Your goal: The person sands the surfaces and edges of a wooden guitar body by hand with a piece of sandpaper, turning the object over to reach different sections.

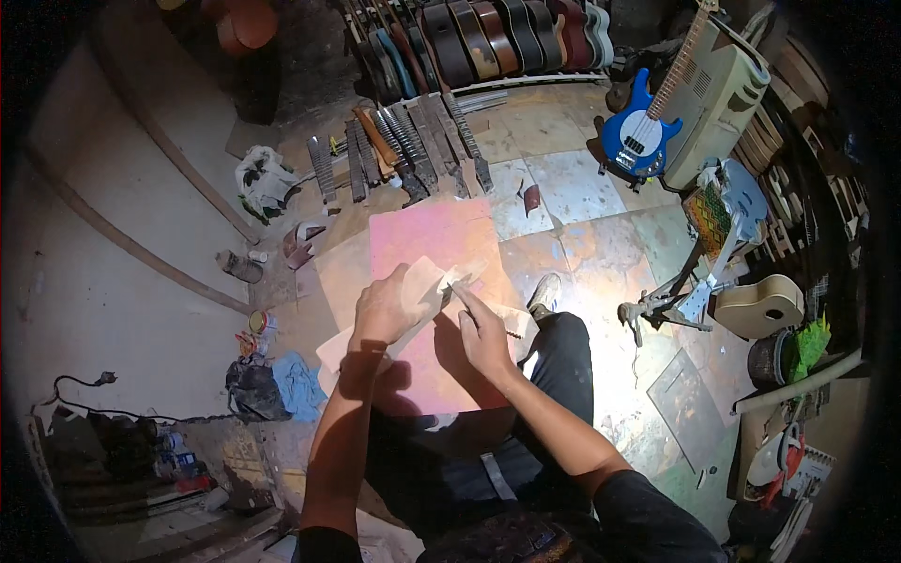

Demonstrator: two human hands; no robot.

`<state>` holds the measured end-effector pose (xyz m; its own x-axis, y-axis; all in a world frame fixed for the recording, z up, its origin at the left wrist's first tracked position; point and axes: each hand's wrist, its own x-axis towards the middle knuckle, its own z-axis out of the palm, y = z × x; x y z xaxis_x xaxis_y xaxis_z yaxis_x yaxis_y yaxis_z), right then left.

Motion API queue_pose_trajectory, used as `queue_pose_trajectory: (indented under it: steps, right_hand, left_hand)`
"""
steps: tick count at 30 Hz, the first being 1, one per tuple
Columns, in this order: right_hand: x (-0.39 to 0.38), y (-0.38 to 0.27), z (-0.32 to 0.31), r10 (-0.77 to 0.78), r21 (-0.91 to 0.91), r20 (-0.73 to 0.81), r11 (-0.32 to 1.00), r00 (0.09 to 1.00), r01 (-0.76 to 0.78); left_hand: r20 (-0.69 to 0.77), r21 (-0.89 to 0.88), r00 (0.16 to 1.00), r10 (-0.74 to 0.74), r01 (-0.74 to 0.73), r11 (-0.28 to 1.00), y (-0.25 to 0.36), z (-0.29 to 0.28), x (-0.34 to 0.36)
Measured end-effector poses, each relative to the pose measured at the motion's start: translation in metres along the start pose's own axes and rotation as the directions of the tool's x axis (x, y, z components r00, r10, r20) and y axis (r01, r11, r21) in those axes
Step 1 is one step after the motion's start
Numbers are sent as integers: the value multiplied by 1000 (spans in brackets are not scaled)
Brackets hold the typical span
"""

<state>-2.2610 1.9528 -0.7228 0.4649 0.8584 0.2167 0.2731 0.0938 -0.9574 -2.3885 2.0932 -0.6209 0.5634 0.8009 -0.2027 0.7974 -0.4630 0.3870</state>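
Note:
A pale tan flat piece [425,275], which looks like thin wood or card, is gripped in my left hand [383,308], fingers closed over its edge. My right hand [483,340] is closed around a slim dark tool [450,286], its tip touching the pale piece near a whitish spot; the tool's kind is too small to tell. Both hands work above a pink sheet or board [427,228] in front of my lap. Another pale strip lies under my wrists, its ends showing on either side.
Several guitar necks [413,141] lie on the floor ahead, before a row of guitar bodies [488,42]. To the right stand a blue bass guitar [638,136], a metal stand [648,308] and a cream guitar body [762,308]. A blue cloth [298,385] lies at left.

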Motion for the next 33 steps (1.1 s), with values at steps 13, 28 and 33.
queue_pose_trajectory:
  steps: [13,28,33]
  right_hand:
    - [31,21,10,60,-305,121,952,991,-21]
    - [32,16,-2,-24,-173,88,984,996,39]
    - [70,39,5,134,-339,225,939,965,-51]
  left_hand:
    - [19,7,997,70,-70,998,2,16,30]
    - [114,2,993,-24,24,1000,-4,18,43]
    - [102,-27,995,14,-11,1000,-2,13,49]
